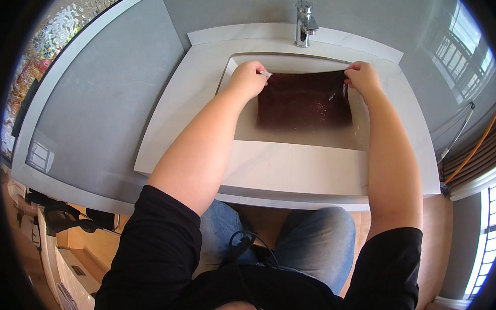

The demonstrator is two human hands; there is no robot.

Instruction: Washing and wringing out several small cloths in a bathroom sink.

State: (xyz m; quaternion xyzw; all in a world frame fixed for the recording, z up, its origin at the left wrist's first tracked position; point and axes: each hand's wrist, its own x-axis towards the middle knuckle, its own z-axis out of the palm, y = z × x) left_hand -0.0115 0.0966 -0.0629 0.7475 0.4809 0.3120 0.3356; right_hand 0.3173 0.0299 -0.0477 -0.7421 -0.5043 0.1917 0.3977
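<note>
A dark maroon cloth (306, 97) is stretched between my two hands over the white sink basin (246, 59). Its upper edge is pulled fairly straight, and its lower part lies in cloudy water, where its outline blurs. My left hand (248, 80) pinches the upper left corner, with a small white bit showing at the fingertips that I cannot make out. At the upper right corner, my right hand (364, 80) is closed on the cloth between thumb and fingers. A few pale specks or bubbles show on the cloth's right half.
Behind the basin stands a chrome faucet (305, 26). The white countertop (297, 166) runs around the basin, its front edge close to my knees. A grey panel (105, 90) borders it on the left; an orange cord (474, 146) hangs at the right.
</note>
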